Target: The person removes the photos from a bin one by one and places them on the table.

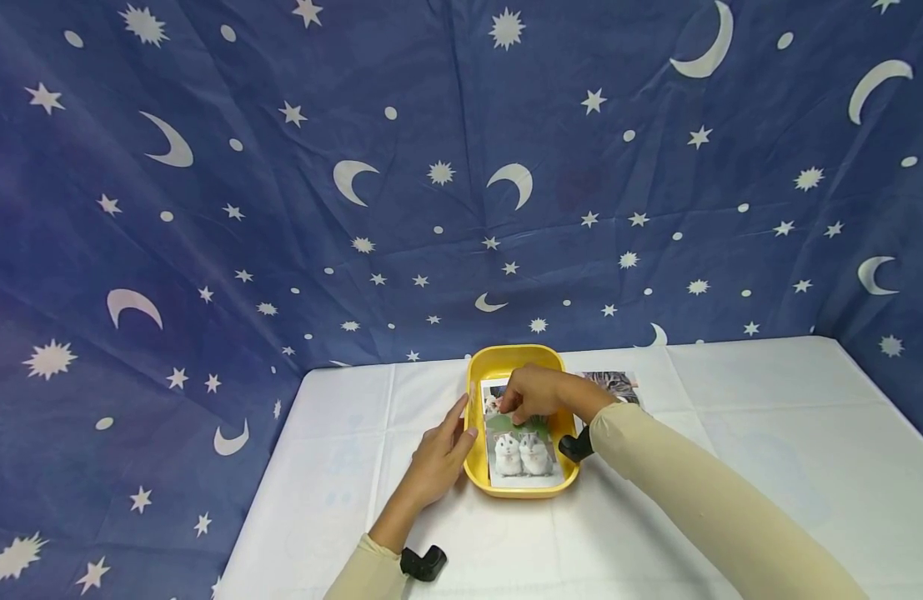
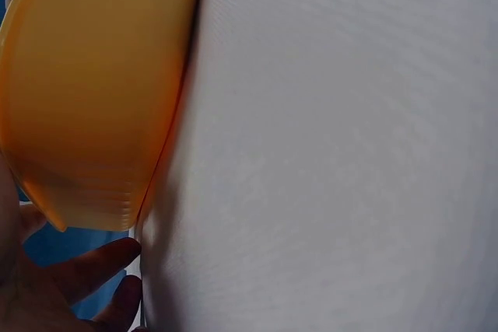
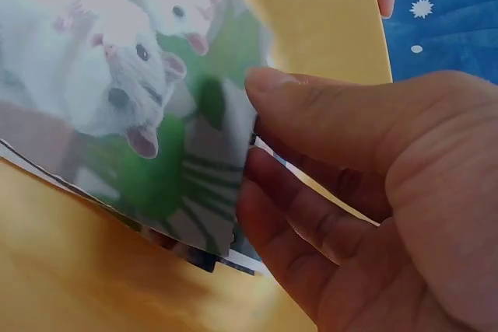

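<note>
Photo (image 1: 522,461) runs lengthwise in tray (image 1: 515,492), heads (image 1: 508,442) pointing away, right grip (image 1: 538,393) pinching it, left grip (image 1: 437,458) loose.

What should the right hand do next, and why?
Maybe the right hand should gently lift the hamster picture, since it pinches the edge, another picture shows underneath, and the left hand is at the side of the yellow tray.

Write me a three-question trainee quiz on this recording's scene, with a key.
1. Which hand pinches the picture of two white animals?
2. True or false: every picture is inside the yellow tray.
3. Fill in: the blue cloth bears stars, dots and crescent ____.

Key:
1. The right hand.
2. False; a striped-fur picture shows to the right of the yellow tray.
3. moons.
</note>
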`<state>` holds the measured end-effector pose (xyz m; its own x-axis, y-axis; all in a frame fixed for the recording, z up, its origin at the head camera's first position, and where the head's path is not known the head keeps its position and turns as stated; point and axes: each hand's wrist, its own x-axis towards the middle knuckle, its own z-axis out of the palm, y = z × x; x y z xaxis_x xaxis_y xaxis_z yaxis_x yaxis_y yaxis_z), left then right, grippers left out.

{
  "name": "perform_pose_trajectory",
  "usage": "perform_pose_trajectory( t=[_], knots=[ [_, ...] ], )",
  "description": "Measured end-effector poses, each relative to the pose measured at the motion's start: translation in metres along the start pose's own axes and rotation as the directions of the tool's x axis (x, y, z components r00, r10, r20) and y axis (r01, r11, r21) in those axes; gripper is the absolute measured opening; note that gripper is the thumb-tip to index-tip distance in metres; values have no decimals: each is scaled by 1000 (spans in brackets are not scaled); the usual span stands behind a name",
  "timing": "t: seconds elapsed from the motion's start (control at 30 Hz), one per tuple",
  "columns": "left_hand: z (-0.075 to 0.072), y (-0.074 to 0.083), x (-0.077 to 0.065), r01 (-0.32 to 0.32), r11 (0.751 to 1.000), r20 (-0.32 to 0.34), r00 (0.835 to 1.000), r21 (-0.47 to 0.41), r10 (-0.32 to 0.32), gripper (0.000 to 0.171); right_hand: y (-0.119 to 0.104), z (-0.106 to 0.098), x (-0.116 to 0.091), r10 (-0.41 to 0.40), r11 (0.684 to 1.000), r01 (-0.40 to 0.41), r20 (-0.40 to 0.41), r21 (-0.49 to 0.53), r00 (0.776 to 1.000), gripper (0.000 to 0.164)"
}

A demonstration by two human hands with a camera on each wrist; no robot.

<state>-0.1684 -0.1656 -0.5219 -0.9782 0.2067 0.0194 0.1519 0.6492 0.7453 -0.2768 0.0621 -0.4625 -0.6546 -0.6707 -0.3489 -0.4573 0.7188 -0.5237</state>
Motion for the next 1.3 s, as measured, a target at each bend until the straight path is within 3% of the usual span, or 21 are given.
perform_pose_trajectory(
  t=[0.33,0.5,0.77,1.17,1.3],
  knots=[
    [1,-2,0,-8,1000,-4,1000,-5,8,58,6,4,1,35,999,-33,-61,34,998,9],
    [1,-1,0,-4,1000,3,1000,-13,4,58,10,5,2,1,997,4,-68,74,998,8],
    [1,-1,1,1,1000,3,1000,-2,-1,58,11,3,0,-86,965,103,-81,240,993,12],
    [3,2,0,27,1000,-5,1000,13,-27,58,11,0,-14,-79,978,107,-161,176,984,7],
    [2,2,0,29,1000,-10,1000,10,-29,58,9,0,-22,-76,979,99,-134,177,988,18]
  ],
)
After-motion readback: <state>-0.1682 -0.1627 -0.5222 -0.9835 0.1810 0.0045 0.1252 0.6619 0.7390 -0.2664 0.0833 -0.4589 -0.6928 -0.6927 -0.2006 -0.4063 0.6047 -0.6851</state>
